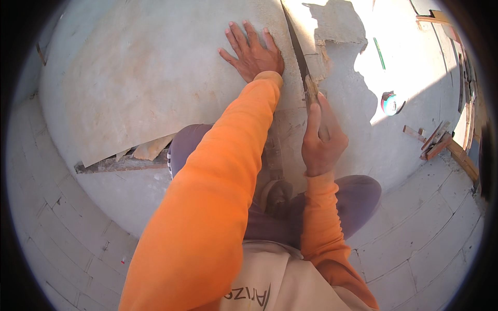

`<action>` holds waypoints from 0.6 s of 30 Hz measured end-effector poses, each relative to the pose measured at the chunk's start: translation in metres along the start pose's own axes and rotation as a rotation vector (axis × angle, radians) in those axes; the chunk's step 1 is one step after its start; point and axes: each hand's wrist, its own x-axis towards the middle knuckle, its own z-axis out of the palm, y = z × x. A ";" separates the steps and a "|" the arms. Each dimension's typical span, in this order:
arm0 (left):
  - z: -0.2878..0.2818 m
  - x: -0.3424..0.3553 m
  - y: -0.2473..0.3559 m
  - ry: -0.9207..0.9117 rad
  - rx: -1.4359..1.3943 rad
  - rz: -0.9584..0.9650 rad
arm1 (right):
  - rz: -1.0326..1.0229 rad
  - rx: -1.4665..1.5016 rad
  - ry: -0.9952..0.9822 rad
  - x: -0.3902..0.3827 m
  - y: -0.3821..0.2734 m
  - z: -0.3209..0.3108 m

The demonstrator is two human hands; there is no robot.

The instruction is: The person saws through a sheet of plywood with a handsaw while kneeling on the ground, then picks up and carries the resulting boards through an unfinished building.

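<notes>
Your right hand (326,140) has its grip closed around a wooden-handled tool (311,89), thumb and index finger laid along it toward its far end. The tool is at the right-hand edge of a large, pale, stained sheet (140,78), in front of you. A dark, narrow strip (298,49) runs on from its tip, away from you; whether it is blade or gap, you cannot tell. Your left hand (255,56) lies palm down on the sheet near that edge, fingers spread, pinching nothing. Your orange sleeves (207,192) reach to both wrists, and your bent knee (189,145) is at the sheet's near edge. Just right of the strip lies a grey, ragged-edged piece (340,23). Farther right, a green stick (379,53) and a small round object (389,103) lie in sunlight, with wooden pieces (437,141) nearer you.
</notes>
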 end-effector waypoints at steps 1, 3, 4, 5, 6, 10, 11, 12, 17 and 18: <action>-0.003 0.009 0.001 -0.011 0.012 -0.002 | -0.031 -0.010 0.035 -0.022 0.003 -0.011; -0.009 0.011 -0.007 -0.020 0.048 -0.020 | -0.040 -0.045 0.021 -0.099 0.011 -0.058; -0.010 0.014 -0.003 -0.005 0.046 -0.012 | -0.035 -0.067 0.006 -0.117 0.012 -0.073; -0.012 0.016 -0.004 0.008 0.051 -0.003 | -0.059 -0.048 0.018 -0.116 0.012 -0.071; -0.011 0.017 -0.003 0.023 0.046 -0.008 | -0.085 -0.035 0.031 -0.112 0.012 -0.067; 0.003 0.005 0.015 0.037 -0.009 0.021 | -0.109 -0.014 0.084 -0.002 0.016 0.000; 0.006 0.005 0.016 0.047 -0.013 0.034 | -0.112 0.047 0.117 0.017 0.017 0.011; 0.008 0.007 0.010 0.064 -0.003 0.035 | -0.090 0.040 0.085 0.014 0.014 0.009; -0.001 0.014 -0.010 0.090 0.025 0.019 | -0.035 -0.067 -0.001 -0.104 0.014 -0.065; -0.001 0.013 -0.008 0.093 0.018 0.023 | -0.031 -0.116 -0.034 -0.115 0.006 -0.079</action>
